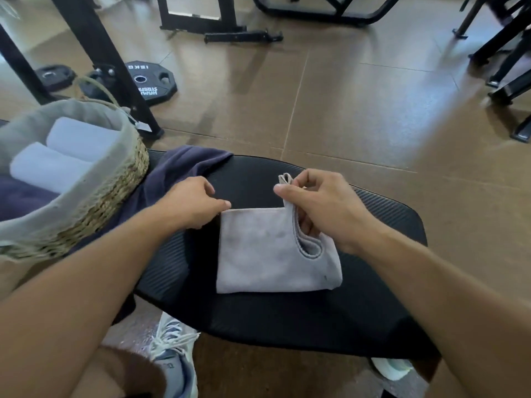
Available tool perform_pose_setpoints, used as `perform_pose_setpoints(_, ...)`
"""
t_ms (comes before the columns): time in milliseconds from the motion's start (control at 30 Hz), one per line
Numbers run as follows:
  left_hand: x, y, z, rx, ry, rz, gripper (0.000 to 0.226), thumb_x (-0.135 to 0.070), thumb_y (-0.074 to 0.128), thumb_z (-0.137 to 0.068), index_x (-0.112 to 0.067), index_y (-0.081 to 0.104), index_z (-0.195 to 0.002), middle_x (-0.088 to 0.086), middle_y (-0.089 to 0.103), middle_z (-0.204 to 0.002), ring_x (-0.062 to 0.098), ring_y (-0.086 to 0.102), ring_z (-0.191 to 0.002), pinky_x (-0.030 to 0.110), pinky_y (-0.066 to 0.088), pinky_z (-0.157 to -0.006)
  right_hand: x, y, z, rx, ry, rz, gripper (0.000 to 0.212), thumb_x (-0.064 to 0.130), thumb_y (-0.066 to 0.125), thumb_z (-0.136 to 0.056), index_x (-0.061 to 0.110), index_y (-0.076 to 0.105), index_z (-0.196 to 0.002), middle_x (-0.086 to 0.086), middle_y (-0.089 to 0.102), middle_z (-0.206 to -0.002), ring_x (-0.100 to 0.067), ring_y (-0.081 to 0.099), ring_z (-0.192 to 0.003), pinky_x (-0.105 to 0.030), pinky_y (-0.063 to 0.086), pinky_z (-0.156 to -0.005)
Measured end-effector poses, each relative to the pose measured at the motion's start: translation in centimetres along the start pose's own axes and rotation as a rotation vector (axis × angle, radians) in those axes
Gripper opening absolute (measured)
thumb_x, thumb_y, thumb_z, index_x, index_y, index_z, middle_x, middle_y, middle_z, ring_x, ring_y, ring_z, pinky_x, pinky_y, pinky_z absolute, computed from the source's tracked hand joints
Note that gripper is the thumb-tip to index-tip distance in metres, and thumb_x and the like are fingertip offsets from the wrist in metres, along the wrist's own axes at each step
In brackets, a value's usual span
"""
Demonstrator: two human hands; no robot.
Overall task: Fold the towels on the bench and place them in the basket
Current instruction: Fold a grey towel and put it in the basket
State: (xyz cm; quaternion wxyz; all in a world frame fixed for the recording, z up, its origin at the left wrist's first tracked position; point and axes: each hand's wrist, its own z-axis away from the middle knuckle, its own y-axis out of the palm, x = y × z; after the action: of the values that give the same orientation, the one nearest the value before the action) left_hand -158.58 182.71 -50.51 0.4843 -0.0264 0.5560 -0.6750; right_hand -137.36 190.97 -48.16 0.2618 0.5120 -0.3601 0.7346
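A small grey towel (pixel 264 254), partly folded, lies in the middle of the black padded bench (pixel 373 300). My right hand (pixel 321 208) pinches the towel's far right corner and lifts that edge off the pad. My left hand (pixel 195 205) rests at the towel's far left corner, fingertips at its edge; I cannot tell whether it pinches the cloth. A dark navy towel (pixel 178 173) lies crumpled on the bench's left end, beside the woven basket (pixel 94 202). In the basket lie two rolled pale towels (pixel 66 153) and a dark cloth.
The basket has a grey fabric liner and stands at the bench's left end. Weight plates (pixel 149 81) and black rack legs (pixel 94 53) stand on the brown floor behind. More black gym frames are at the right. My shoes (pixel 172 360) show below the bench.
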Motion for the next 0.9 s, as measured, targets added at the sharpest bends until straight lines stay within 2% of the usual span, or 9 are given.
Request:
perform_pose_setpoints(100,0.7,0.2,0.6,0.183,-0.098,0.249,0.02,-0.023,0.069,-0.094,-0.008,0.061,-0.105,0.014,0.068,-0.098,0.024,0.069,-0.079,0.034,0.061,-0.061,-0.2,3.0,-0.4,0.041,0.007,0.094,0.029,0.034,0.074,-0.091,0.014,0.057,-0.08,-0.003,0.063,-0.053,-0.02,0.062,-0.041,-0.028,0.049,-0.042)
perform_pose_setpoints(200,1.4,0.3,0.6,0.215,-0.065,0.34,0.01,-0.013,0.062,-0.098,-0.008,0.06,-0.106,0.017,0.069,-0.096,0.025,0.069,-0.073,0.033,0.06,-0.059,0.1,5.5,-1.0,0.063,0.005,0.205,0.026,0.035,0.072,-0.09,0.014,0.058,-0.083,-0.006,0.07,-0.057,-0.021,0.069,-0.045,-0.028,0.053,-0.043)
perform_pose_setpoints(367,2.1,-0.1,0.7,0.249,-0.05,0.417,0.012,-0.001,0.056,-0.097,-0.005,0.059,-0.109,0.02,0.069,-0.096,0.027,0.07,-0.07,0.037,0.063,-0.062,-0.2,7.9,-1.5,0.099,0.025,0.313,0.025,0.031,0.071,-0.091,0.009,0.059,-0.09,-0.01,0.072,-0.063,-0.021,0.07,-0.045,-0.033,0.059,-0.043)
perform_pose_setpoints(567,2.2,-0.4,0.7,0.263,-0.048,0.435,0.012,-0.003,0.05,-0.1,-0.004,0.061,-0.105,0.021,0.069,-0.095,0.028,0.069,-0.069,0.036,0.063,-0.058,-0.1,8.9,-1.3,0.135,0.006,0.381,0.027,0.036,0.071,-0.09,0.012,0.059,-0.088,-0.009,0.073,-0.065,-0.024,0.071,-0.047,-0.043,0.063,-0.05)
perform_pose_setpoints(700,2.0,-0.2,0.5,0.251,-0.035,0.442,0.013,-0.019,0.055,-0.102,-0.009,0.063,-0.1,0.019,0.07,-0.097,0.028,0.07,-0.072,0.034,0.061,-0.057,0.2,8.6,-1.1,0.148,0.007,0.394,0.025,0.042,0.07,-0.091,0.018,0.061,-0.089,-0.006,0.075,-0.071,-0.022,0.071,-0.049,-0.043,0.063,-0.054)
perform_pose_setpoints(800,1.9,-0.1,0.5,0.174,0.039,0.377,0.022,-0.032,0.066,-0.096,-0.011,0.067,-0.102,0.01,0.073,-0.093,0.021,0.072,-0.077,0.029,0.06,-0.055,0.1,8.0,-0.5,0.122,-0.143,0.531,0.016,0.038,0.069,-0.092,0.025,0.061,-0.086,0.002,0.072,-0.069,-0.014,0.07,-0.057,-0.039,0.062,-0.066)
perform_pose_setpoints(900,1.8,0.0,0.3,0.095,0.104,0.336,0.018,-0.032,0.074,-0.089,-0.016,0.069,-0.097,0.003,0.074,-0.088,0.014,0.072,-0.075,0.023,0.055,-0.051,-0.5,7.2,1.0,0.128,-0.348,0.752,0.017,0.043,0.072,-0.089,0.03,0.06,-0.091,0.013,0.068,-0.082,-0.005,0.06,-0.081,-0.031,0.052,-0.078)
